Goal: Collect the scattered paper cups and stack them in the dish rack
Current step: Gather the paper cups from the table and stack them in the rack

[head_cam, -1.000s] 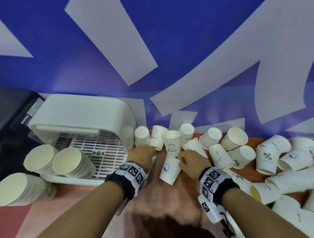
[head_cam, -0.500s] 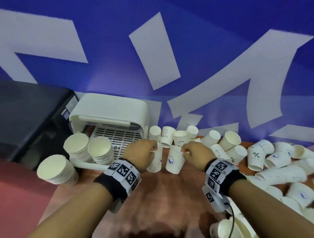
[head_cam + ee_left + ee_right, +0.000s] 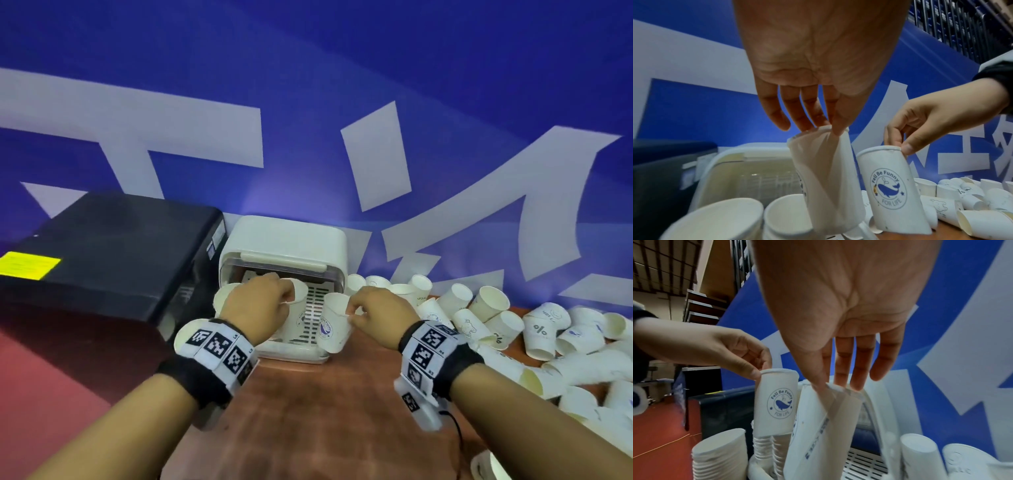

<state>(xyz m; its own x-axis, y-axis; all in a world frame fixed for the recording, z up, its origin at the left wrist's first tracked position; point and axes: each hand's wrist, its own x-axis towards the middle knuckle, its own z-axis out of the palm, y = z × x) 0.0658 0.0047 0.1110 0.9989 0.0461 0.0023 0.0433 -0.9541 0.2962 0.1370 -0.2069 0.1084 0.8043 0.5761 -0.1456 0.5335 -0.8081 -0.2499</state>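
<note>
Stacks [image 3: 224,301] sit in rack [image 3: 284,246]; your left hand [image 3: 258,305] and right hand [image 3: 380,311] each pinch a cup [image 3: 334,322]; many cups [image 3: 496,318] still on desk [image 3: 308,411].

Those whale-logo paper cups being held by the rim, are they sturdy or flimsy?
Probably flimsy: the rim of the left hand's cup buckles under the left hand pinching it. Likely very light, since the right hand hangs its whale cup from a rim pinch.

hands [image 3: 260,305]: 2 | held cups [image 3: 826,178]: 2 | dish rack [image 3: 284,240]: 1 | black box [image 3: 102,253]: 1
</note>
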